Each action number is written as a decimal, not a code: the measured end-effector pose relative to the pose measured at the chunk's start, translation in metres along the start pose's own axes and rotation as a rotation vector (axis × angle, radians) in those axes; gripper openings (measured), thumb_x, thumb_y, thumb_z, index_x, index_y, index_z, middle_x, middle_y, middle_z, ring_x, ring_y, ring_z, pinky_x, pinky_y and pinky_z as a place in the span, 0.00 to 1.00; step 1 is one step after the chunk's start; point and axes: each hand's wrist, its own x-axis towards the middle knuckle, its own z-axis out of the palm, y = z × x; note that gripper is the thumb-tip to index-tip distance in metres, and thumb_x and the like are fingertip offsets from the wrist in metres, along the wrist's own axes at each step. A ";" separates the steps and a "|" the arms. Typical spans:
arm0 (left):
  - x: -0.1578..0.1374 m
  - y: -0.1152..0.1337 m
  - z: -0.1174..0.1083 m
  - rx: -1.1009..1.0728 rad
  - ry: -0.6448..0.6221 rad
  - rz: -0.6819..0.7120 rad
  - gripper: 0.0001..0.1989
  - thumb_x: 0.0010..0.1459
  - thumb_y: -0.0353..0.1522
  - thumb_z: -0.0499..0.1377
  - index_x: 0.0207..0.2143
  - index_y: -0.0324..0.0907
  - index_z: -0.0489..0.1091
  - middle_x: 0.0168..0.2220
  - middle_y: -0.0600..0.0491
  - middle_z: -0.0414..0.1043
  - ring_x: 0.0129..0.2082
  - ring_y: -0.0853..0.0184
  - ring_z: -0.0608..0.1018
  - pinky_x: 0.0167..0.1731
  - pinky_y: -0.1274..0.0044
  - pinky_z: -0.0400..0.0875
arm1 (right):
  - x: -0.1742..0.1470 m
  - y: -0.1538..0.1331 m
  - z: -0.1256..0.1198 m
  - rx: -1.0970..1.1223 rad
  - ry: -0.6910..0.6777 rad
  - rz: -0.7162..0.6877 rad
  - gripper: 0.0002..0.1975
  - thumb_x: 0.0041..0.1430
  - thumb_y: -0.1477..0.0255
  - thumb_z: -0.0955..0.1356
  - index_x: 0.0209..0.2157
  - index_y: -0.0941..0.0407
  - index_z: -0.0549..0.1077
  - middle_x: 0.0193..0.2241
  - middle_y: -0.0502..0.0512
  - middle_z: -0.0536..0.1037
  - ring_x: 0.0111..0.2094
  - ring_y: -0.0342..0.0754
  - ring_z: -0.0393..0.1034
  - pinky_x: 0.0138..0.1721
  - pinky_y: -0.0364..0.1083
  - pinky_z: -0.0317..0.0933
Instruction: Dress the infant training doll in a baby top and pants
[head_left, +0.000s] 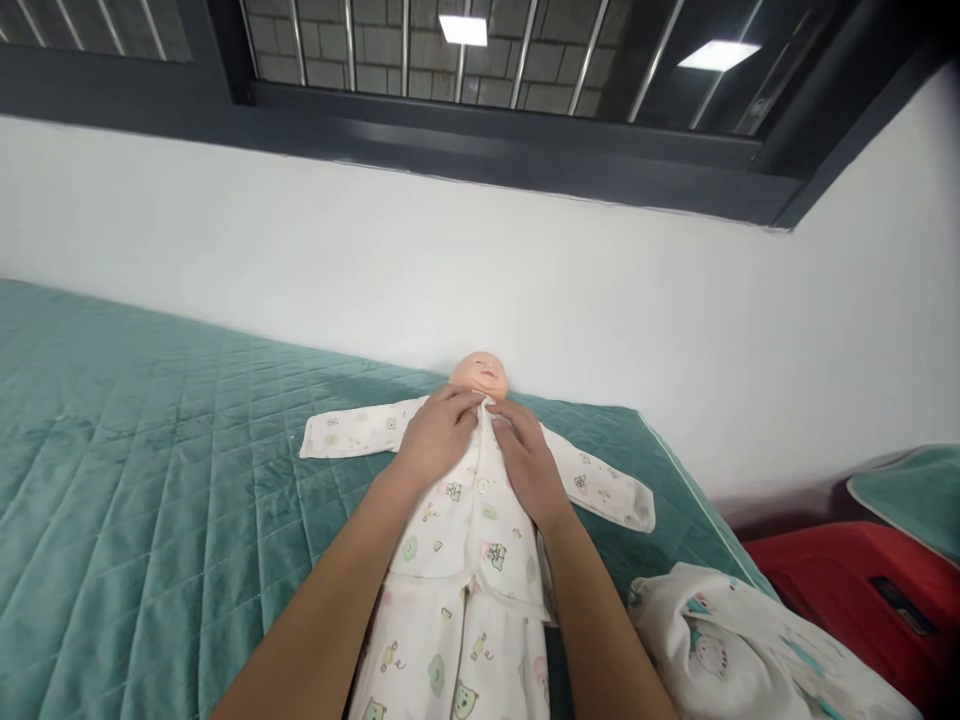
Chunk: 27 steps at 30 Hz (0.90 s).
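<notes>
A baby doll [480, 373] lies on its back, its head close to the wall. It is dressed in a white baby shirt [487, 510] with small animal prints, the sleeves spread to both sides, and matching pants [427, 660]. My left hand [442, 430] rests on the upper chest, fingers curled at the collar just below the doll's chin. From the other side, my right hand [525, 455] pinches the collar edge near the front opening. Both hands nearly meet there. The front edges run together down the middle; any fastener under my fingertips is hidden.
A green quilted bed cover [187, 480] lies under the doll. At the right edge sits a crumpled white printed cloth [735, 640], beside a red object [855, 600]. The white wall [375, 260] rises behind, below a dark-framed barred window [487, 140].
</notes>
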 end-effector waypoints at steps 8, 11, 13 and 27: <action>0.000 0.001 -0.001 -0.004 -0.001 0.007 0.19 0.63 0.30 0.50 0.51 0.49 0.75 0.54 0.53 0.72 0.54 0.62 0.73 0.60 0.69 0.63 | 0.001 0.005 0.000 -0.045 -0.041 -0.001 0.18 0.65 0.61 0.60 0.51 0.50 0.74 0.56 0.56 0.69 0.60 0.52 0.60 0.65 0.57 0.47; 0.000 0.001 -0.001 -0.027 0.002 0.002 0.19 0.62 0.29 0.50 0.50 0.48 0.74 0.54 0.52 0.72 0.54 0.62 0.73 0.60 0.69 0.63 | 0.002 0.005 0.000 -0.050 -0.047 0.011 0.19 0.65 0.61 0.60 0.52 0.49 0.73 0.57 0.55 0.69 0.60 0.53 0.59 0.65 0.57 0.47; -0.001 0.002 -0.002 -0.052 0.018 0.003 0.17 0.62 0.29 0.51 0.49 0.47 0.74 0.53 0.52 0.73 0.54 0.62 0.73 0.59 0.69 0.63 | 0.002 0.004 0.000 -0.044 -0.034 0.012 0.18 0.64 0.61 0.61 0.51 0.50 0.73 0.56 0.55 0.69 0.60 0.53 0.60 0.65 0.57 0.48; -0.022 0.004 -0.008 -0.130 -0.020 -0.005 0.11 0.62 0.35 0.55 0.40 0.47 0.76 0.58 0.53 0.69 0.60 0.61 0.68 0.63 0.67 0.57 | -0.052 -0.009 0.001 0.088 0.077 -0.046 0.13 0.64 0.65 0.63 0.47 0.50 0.73 0.59 0.54 0.67 0.62 0.51 0.58 0.62 0.54 0.55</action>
